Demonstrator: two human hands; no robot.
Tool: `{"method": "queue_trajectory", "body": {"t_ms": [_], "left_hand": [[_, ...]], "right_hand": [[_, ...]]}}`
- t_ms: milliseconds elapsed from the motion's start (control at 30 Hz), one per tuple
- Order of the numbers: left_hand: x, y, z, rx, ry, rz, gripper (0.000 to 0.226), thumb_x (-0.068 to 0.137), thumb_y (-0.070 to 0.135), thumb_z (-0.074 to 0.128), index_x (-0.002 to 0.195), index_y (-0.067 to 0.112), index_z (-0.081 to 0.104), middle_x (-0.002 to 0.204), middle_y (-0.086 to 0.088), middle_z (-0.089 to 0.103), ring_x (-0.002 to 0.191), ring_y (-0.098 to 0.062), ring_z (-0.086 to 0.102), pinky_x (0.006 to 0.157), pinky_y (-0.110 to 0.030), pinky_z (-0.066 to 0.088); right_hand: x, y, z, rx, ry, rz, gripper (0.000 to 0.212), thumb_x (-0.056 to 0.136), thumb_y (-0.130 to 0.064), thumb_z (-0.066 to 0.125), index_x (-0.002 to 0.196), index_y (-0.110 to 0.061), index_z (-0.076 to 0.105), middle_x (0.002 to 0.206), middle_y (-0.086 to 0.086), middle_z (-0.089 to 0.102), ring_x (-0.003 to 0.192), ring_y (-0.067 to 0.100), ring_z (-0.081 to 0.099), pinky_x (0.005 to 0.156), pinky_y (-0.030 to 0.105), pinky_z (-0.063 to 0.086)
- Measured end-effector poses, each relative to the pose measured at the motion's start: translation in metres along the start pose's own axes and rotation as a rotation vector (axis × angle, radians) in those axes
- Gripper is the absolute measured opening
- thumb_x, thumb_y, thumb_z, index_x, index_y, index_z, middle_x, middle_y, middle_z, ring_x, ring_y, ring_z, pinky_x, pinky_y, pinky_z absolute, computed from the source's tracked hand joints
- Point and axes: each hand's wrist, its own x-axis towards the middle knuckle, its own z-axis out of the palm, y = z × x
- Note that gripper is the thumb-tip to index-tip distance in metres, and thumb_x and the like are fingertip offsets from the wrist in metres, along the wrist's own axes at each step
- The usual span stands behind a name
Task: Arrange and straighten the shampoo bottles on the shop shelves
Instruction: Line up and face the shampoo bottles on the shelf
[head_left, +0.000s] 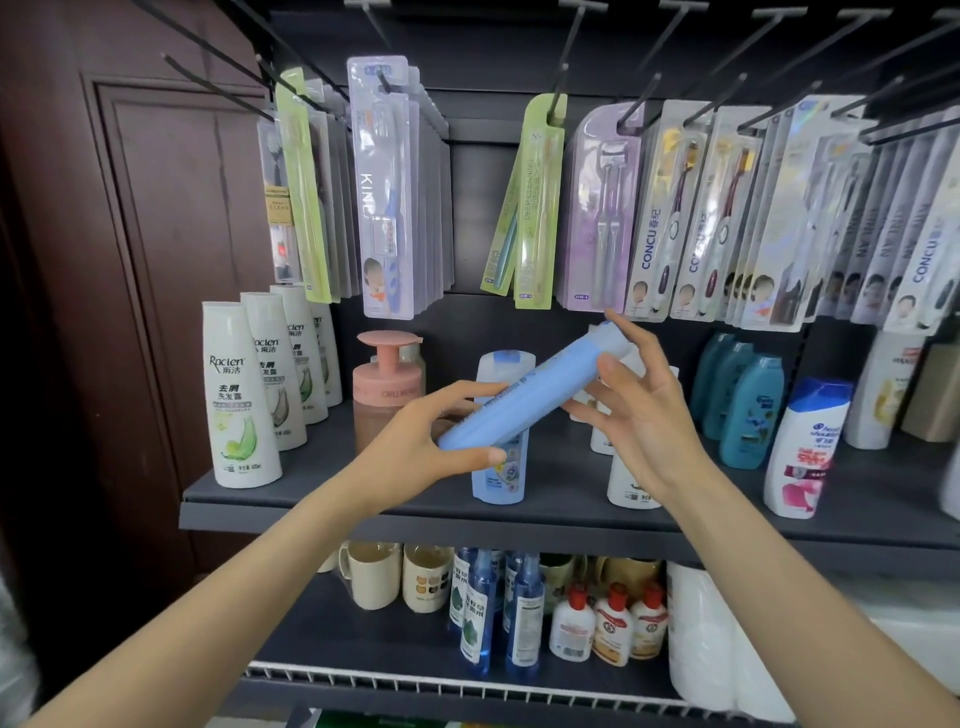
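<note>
Dark grey shop shelves fill the frame, beside a brown wooden door at the left. Nearest, two bare forearms reach up from the bottom corners. At centre frame the left hand grips the lower end of a pale blue bottle, thumb underneath, fingers over the top. The right hand holds the upper end, fingers spread around the cap. The bottle is tilted, rising toward the right, lifted above the shelf. Behind it stand another blue bottle, a pink pump bottle, white shampoo bottles at left and teal bottles at right. Farther back, across the upper frame, packaged toothbrushes hang from hooks.
</note>
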Motion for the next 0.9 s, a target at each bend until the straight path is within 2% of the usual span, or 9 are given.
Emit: {"method": "queue_trajectory", "body": {"t_ms": [100, 167, 267, 333, 433, 567, 667, 767, 900], "left_hand": [[0.008, 0.0, 0.002, 0.037, 0.006, -0.008, 0.05, 0.08, 0.022, 0.073, 0.124, 0.036, 0.053, 0.113, 0.009, 0.063, 0.102, -0.003, 0.059, 0.086, -0.023, 0.05], [0.015, 0.005, 0.006, 0.136, 0.044, 0.039, 0.052, 0.08, 0.022, 0.072, 0.126, 0.036, 0.052, 0.12, 0.012, 0.06, 0.109, -0.003, 0.057, 0.094, -0.024, 0.048], [0.024, 0.018, 0.014, 0.279, 0.085, 0.128, 0.057, 0.082, 0.022, 0.07, 0.133, 0.033, 0.047, 0.122, 0.013, 0.057, 0.104, -0.001, 0.055, 0.089, -0.016, 0.048], [0.028, 0.021, 0.018, 0.303, 0.089, 0.145, 0.059, 0.082, 0.022, 0.069, 0.135, 0.032, 0.045, 0.125, 0.011, 0.056, 0.105, -0.002, 0.054, 0.089, -0.018, 0.049], [0.028, 0.015, 0.02, 0.148, 0.048, 0.096, 0.054, 0.085, 0.022, 0.067, 0.133, 0.033, 0.046, 0.124, 0.006, 0.059, 0.107, -0.009, 0.058, 0.093, -0.03, 0.05], [0.026, 0.013, 0.027, -0.159, -0.018, -0.005, 0.044, 0.088, 0.016, 0.063, 0.125, 0.036, 0.05, 0.107, 0.007, 0.065, 0.102, -0.011, 0.062, 0.077, -0.022, 0.052], [0.029, 0.013, 0.029, -0.224, -0.054, -0.021, 0.042, 0.09, 0.013, 0.06, 0.122, 0.038, 0.05, 0.104, 0.004, 0.066, 0.101, -0.013, 0.064, 0.071, -0.02, 0.053], [0.034, 0.013, 0.031, -0.242, -0.076, -0.046, 0.043, 0.09, 0.015, 0.06, 0.127, 0.033, 0.05, 0.102, 0.003, 0.066, 0.098, -0.015, 0.066, 0.074, -0.027, 0.056], [0.049, 0.001, 0.023, 0.084, 0.205, 0.096, 0.04, 0.088, 0.016, 0.062, 0.125, 0.028, 0.053, 0.116, 0.005, 0.061, 0.108, -0.004, 0.056, 0.09, -0.025, 0.05]], "right_hand": [[0.002, -0.004, 0.003, -0.024, 0.079, -0.015, 0.052, 0.076, -0.025, 0.068, 0.125, -0.024, 0.054, 0.117, 0.008, 0.055, 0.119, 0.035, 0.054, 0.08, 0.04, 0.057], [0.003, -0.005, 0.006, -0.089, 0.101, -0.04, 0.042, 0.084, -0.016, 0.064, 0.124, -0.021, 0.055, 0.117, 0.008, 0.055, 0.117, 0.032, 0.055, 0.08, 0.039, 0.058], [0.001, -0.005, 0.011, -0.198, 0.114, -0.082, 0.039, 0.087, -0.011, 0.063, 0.123, -0.022, 0.056, 0.119, 0.011, 0.057, 0.112, 0.025, 0.058, 0.078, 0.035, 0.058], [0.001, -0.006, 0.012, -0.248, 0.145, -0.106, 0.038, 0.086, -0.012, 0.064, 0.122, -0.023, 0.058, 0.118, 0.01, 0.059, 0.109, 0.02, 0.059, 0.075, 0.033, 0.059], [0.002, -0.008, 0.005, -0.305, 0.126, -0.117, 0.036, 0.089, -0.014, 0.061, 0.123, -0.026, 0.058, 0.12, 0.01, 0.059, 0.11, 0.02, 0.059, 0.073, 0.028, 0.058], [0.001, -0.005, -0.007, -0.267, 0.041, -0.058, 0.038, 0.09, -0.014, 0.058, 0.124, -0.031, 0.056, 0.11, 0.014, 0.06, 0.105, 0.023, 0.061, 0.077, 0.033, 0.057], [0.003, -0.005, -0.013, -0.26, 0.039, -0.04, 0.037, 0.087, -0.012, 0.061, 0.12, -0.028, 0.057, 0.103, 0.012, 0.063, 0.096, 0.02, 0.064, 0.073, 0.032, 0.056], [0.006, -0.013, -0.015, -0.32, 0.079, -0.079, 0.034, 0.086, -0.008, 0.062, 0.115, -0.026, 0.059, 0.094, 0.008, 0.066, 0.084, 0.013, 0.067, 0.066, 0.029, 0.056], [0.015, -0.022, -0.016, -0.516, 0.133, -0.15, 0.034, 0.084, -0.006, 0.067, 0.102, -0.035, 0.062, 0.097, 0.007, 0.065, 0.083, 0.012, 0.068, 0.062, 0.031, 0.058]]}}
